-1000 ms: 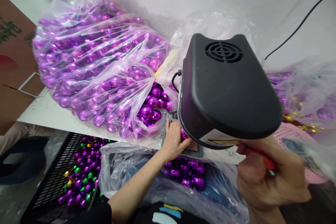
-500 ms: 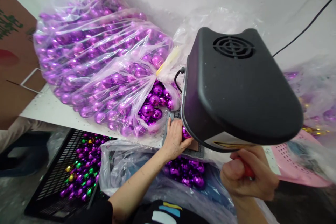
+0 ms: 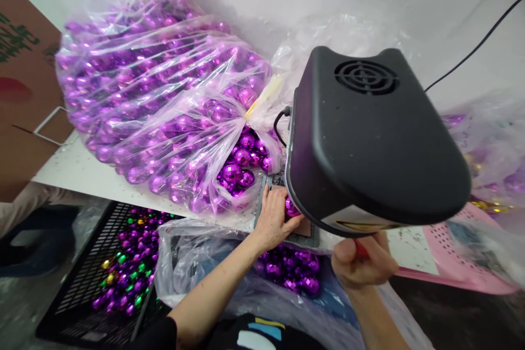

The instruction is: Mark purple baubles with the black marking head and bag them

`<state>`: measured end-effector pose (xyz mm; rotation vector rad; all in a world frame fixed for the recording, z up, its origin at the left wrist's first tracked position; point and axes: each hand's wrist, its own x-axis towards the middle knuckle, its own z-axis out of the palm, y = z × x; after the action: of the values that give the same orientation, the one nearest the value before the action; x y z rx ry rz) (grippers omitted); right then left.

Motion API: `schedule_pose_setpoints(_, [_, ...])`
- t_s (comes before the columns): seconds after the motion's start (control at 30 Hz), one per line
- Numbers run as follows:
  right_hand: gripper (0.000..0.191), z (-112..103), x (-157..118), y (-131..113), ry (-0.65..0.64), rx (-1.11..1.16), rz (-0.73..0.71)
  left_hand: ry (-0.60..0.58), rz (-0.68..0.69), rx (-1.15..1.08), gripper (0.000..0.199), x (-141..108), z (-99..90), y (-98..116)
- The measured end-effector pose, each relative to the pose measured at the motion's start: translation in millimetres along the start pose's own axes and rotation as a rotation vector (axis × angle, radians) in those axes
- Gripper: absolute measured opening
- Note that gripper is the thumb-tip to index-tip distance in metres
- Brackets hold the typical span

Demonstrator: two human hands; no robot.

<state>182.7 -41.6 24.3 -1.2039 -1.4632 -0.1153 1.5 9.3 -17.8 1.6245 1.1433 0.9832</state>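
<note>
My left grip point(image 3: 274, 217) holds the purple ball point(image 3: 291, 207), so my right grip point(image 3: 364, 265), closed around the red handle point(image 3: 361, 248) at four o'clock, should move gently.

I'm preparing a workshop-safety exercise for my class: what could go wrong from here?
The bare left hand is at a shiny purple faceted ball, close to the black, rounded machine housing; its fingers might get pinched if the red plastic-looking handle in the bare right hand drives something down.

Loose purple balls at an opening in the bulging translucent plastic bag could roll out.
</note>
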Motion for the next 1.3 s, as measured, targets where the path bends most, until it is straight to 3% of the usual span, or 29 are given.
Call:
schedule_pose_setpoints(0.17, [0.020,-9,53,-27,0.103,0.027,-0.108,0.052,0.080,0.051,0.046,3,3.8,-4])
schedule_pose_setpoints(0.23, [0.014,-8,84,-37,0.140,-0.007,-0.016,0.044,0.111,0.125,0.043,2,2.8,-3])
schedule_pose_setpoints(0.3, [0.021,-3,114,-44,0.246,-0.036,0.034,0.049,0.163,0.229,0.041,-6,0.0,-1])
schedule_pose_setpoints(0.37, [0.028,3,134,-47,0.222,-0.008,0.098,0.061,0.229,0.329,0.045,-25,-3.3,1])
schedule_pose_setpoints(0.5, [0.038,9,145,-46,0.180,0.030,0.150,-0.059,0.345,0.531,0.054,-77,-4.8,1])
schedule_pose_setpoints(0.6, [0.041,9,142,-44,0.200,-0.024,0.126,-0.170,0.389,0.611,0.075,-91,-10.4,5])
schedule_pose_setpoints(0.67, [0.041,8,141,-43,0.203,-0.037,0.113,-0.121,0.391,0.601,0.080,-78,-25.5,10])
schedule_pose_setpoints(0.7, [0.041,8,141,-43,0.194,-0.030,0.112,-0.045,0.379,0.606,0.073,-66,-36.8,12])
schedule_pose_setpoints(0.77, [0.041,7,142,-44,0.180,-0.019,0.113,0.193,0.316,0.697,0.046,-34,-64.1,13])
schedule_pose_setpoints(0.83, [0.043,7,143,-45,0.166,-0.026,0.113,0.396,0.159,0.863,0.043,-3,-91.0,12])
schedule_pose_setpoints(0.93, [0.045,6,143,-47,0.172,-0.025,0.111,0.398,-0.008,0.967,0.051,23,-117.1,10])
schedule_pose_setpoints(1.0, [0.044,7,143,-47,0.179,-0.009,0.117,0.346,-0.005,0.818,0.053,23,-121.5,14])
schedule_pose_setpoints(1.1, [0.045,9,146,-44,0.173,0.016,0.132,0.281,-0.021,0.286,0.057,8,-113.4,27])
schedule_pose_setpoints(1.2, [0.047,12,151,-40,0.164,0.036,0.159,0.089,-0.211,-0.291,0.062,-10,-97.7,35])
schedule_pose_setpoints(1.3, [0.049,15,155,-37,0.164,0.021,0.157,-0.051,-0.356,-0.627,0.054,-18,-83.3,31])
